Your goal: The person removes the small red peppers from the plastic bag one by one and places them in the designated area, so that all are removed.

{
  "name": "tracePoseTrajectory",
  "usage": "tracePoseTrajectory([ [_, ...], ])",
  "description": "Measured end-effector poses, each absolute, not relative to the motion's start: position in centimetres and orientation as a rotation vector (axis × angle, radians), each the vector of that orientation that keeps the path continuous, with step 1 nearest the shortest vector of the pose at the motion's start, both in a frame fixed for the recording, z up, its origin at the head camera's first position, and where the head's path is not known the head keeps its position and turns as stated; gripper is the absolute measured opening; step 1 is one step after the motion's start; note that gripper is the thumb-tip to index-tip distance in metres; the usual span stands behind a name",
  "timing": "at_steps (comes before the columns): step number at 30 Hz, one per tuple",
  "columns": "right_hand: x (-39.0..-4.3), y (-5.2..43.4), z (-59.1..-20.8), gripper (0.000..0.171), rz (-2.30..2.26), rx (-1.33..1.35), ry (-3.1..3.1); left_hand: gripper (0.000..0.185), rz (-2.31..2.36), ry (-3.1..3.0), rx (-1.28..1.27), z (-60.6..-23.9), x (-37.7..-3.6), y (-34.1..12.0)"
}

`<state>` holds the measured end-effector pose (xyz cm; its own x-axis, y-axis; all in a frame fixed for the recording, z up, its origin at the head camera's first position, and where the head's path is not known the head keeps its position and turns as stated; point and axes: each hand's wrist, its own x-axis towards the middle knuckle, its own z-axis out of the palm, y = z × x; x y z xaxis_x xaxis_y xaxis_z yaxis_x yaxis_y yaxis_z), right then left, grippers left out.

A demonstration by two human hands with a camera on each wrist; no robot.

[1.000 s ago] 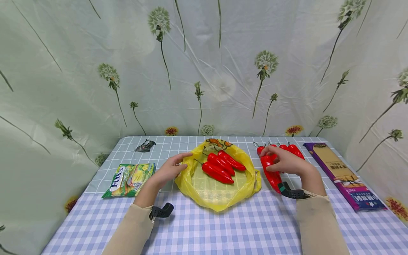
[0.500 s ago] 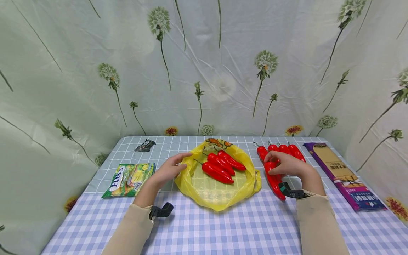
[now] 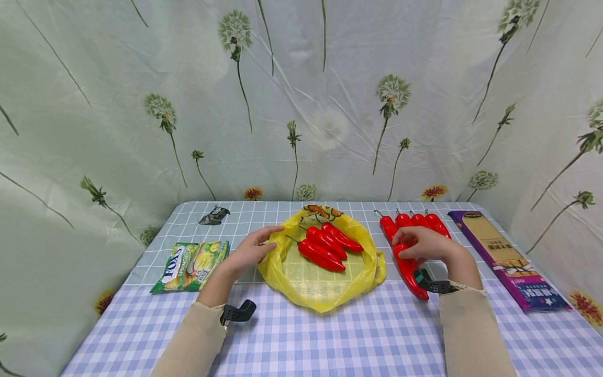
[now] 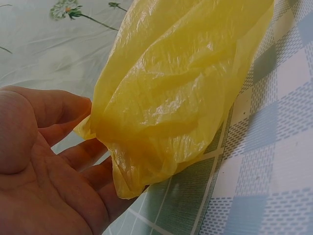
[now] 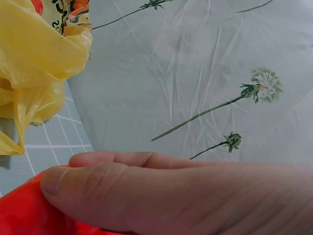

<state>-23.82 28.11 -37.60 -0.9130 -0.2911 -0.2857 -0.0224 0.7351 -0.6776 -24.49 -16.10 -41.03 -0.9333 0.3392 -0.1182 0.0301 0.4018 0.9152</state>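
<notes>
A yellow plastic bag [image 3: 325, 303] with its mouth spread wide lies mid-table, with three red chili peppers [image 3: 322, 255] inside. At its left rim is my left hand [image 3: 250, 250]; the left wrist view shows thumb and fingers pinching a crumpled corner of the bag [image 4: 161, 98]. To the right of the bag, my right hand [image 3: 426, 245] grips a long red chili pepper [image 3: 411, 275] between thumb and fingers, its tip towards me. In the right wrist view the thumb presses on the red pepper [image 5: 29, 210]. Several more red chili peppers [image 3: 438, 225] lie just beyond this hand.
A green FOX'S candy bag [image 3: 190, 266] lies at the left, with a small black crumpled packet [image 3: 214, 215] behind it. A purple pasta packet [image 3: 509, 262] lies along the right edge. A flowered curtain [image 3: 325, 104] hangs behind the table.
My right hand and the chili pepper in it have shifted slightly towards me and to the right. The left hand and the yellow bag have stayed put.
</notes>
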Motion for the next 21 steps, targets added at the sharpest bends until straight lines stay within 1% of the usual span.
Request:
tracePoseTrajectory([
  [5,-23.85,28.21,-37.85,0.036,-0.976,-0.236,2.563,0.046,1.546,2.372,0.325,-41.08,-24.52,-16.12],
  [21,-23.84,28.14,-37.96,0.031,-0.888,-0.255,2.589,0.046,1.551,2.358,0.284,-41.27,-24.71,-16.12],
])
